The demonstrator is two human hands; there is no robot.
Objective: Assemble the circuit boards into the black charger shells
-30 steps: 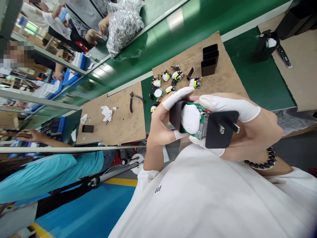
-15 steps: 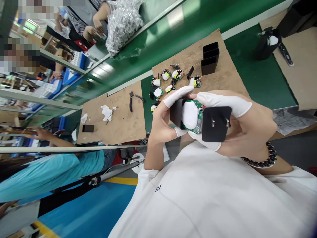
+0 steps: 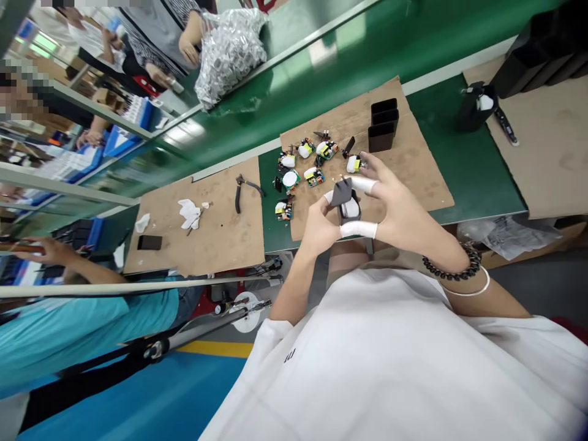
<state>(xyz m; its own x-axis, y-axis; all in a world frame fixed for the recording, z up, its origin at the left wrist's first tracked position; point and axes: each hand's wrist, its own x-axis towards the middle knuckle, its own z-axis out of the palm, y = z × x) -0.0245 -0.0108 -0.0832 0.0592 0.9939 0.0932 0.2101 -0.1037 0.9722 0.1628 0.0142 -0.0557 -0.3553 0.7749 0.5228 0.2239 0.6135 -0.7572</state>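
A black power adapter (image 3: 350, 210) sits between my hands, its housing unsealed. White filler shows inside, and its black plug plate (image 3: 341, 192) is tilted at the mouth. My left hand (image 3: 320, 225) is closed on its left side. From the right, my right hand (image 3: 399, 205) curves around it, index finger and thumb at its upper and lower edges, other fingers raised. White finger cots cover some fingertips. Beyond my hands lie several circuit boards with white and yellow parts, such as one board (image 3: 315, 176) on the cardboard (image 3: 422, 177).
Black empty housings (image 3: 381, 136) stand on the cardboard. Pliers (image 3: 239, 195), white scraps (image 3: 189, 212) and a black housing (image 3: 149, 242) lie on the left sheet. At right are a black pen-like tool (image 3: 506, 127) and a filled housing (image 3: 476, 110). Co-workers sit beyond and left.
My hands have moved away from my body and slightly left with the adapter. The plug plate, which faced up beside the exposed board, is now tilted at the housing's mouth. My right fingers have spread.
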